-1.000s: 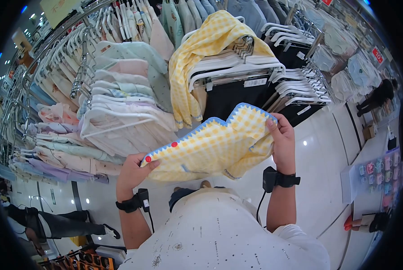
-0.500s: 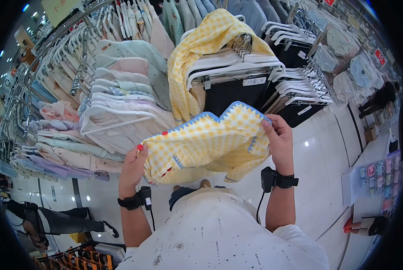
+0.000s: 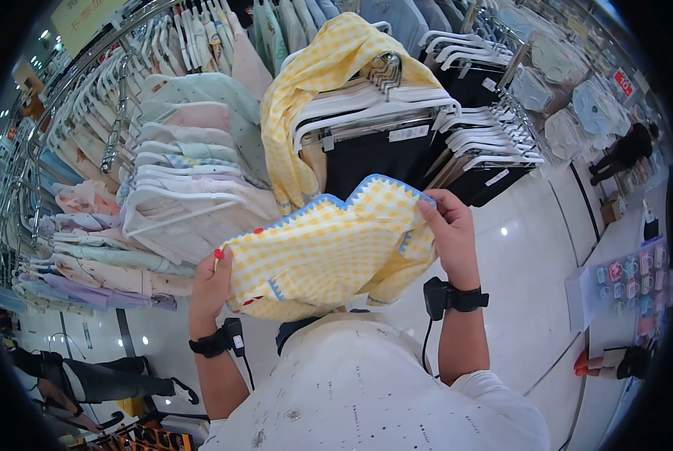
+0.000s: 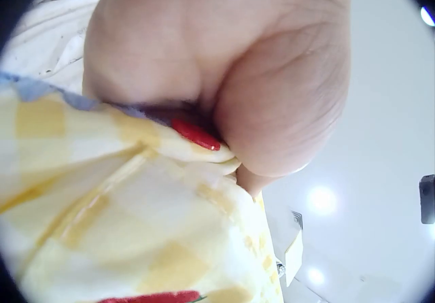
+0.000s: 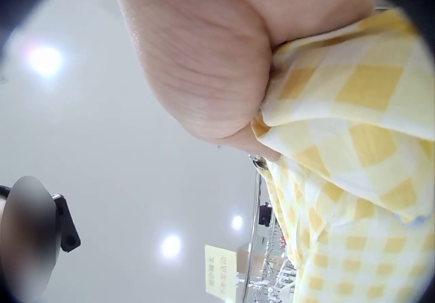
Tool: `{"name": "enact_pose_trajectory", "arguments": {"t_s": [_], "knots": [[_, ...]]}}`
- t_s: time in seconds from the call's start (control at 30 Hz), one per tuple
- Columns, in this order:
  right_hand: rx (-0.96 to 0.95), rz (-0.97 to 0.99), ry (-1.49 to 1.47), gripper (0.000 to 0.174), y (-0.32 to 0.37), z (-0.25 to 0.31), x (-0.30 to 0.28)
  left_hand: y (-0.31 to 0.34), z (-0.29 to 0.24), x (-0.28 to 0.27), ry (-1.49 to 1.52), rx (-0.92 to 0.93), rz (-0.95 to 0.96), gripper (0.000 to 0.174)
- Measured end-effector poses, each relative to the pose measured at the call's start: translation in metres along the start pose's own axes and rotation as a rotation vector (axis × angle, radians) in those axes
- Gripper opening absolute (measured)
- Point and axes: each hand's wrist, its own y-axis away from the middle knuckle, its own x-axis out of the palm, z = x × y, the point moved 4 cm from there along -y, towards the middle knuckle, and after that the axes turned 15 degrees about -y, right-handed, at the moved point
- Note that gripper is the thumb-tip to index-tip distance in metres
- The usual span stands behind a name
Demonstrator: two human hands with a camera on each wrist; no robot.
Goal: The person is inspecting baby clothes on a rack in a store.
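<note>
A yellow-and-white gingham shirt [image 3: 325,244] with blue zigzag trim and red buttons is stretched between both hands in the head view. My left hand [image 3: 212,289] pinches its button edge at the left, and a red button [image 4: 196,134] shows beside the palm in the left wrist view. My right hand [image 3: 454,233] pinches the trimmed edge at the upper right, thumb on top. The right wrist view shows the gingham cloth [image 5: 360,133] bunched at the palm, the fingertips hidden. Beyond the shirt, a matching yellow gingham garment [image 3: 284,124] lies draped over white hangers [image 3: 378,109].
Pastel garments [image 3: 201,139] hang on a rack [image 3: 114,124] at the left. Black trousers [image 3: 378,154] hang from clip hangers ahead. A display of small packaged items [image 3: 629,278] stands at the right. Another person's legs [image 3: 111,379] are at the lower left.
The shirt's lower front has swung into view, showing more red buttons and a trimmed pocket. Both hands have shifted slightly left in the head view, still holding the shirt.
</note>
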Motion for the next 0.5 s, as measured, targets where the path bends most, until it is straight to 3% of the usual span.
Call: {"name": "enact_pose_trajectory", "arguments": {"t_s": [0.33, 0.43, 0.5], "knots": [[0.032, 0.128, -0.038, 0.020, -0.001, 0.008, 0.021, 0.005, 0.012, -0.008, -0.072, -0.021, -0.021, 0.041], [0.043, 0.216, -0.032, 0.018, 0.000, 0.006, 0.029, 0.010, 0.011, -0.008, -0.187, -0.123, 0.081, 0.032], [0.028, 0.285, 0.014, 0.017, 0.001, 0.005, 0.040, 0.007, 0.009, 0.000, -0.099, 0.024, 0.074, 0.029]]}}
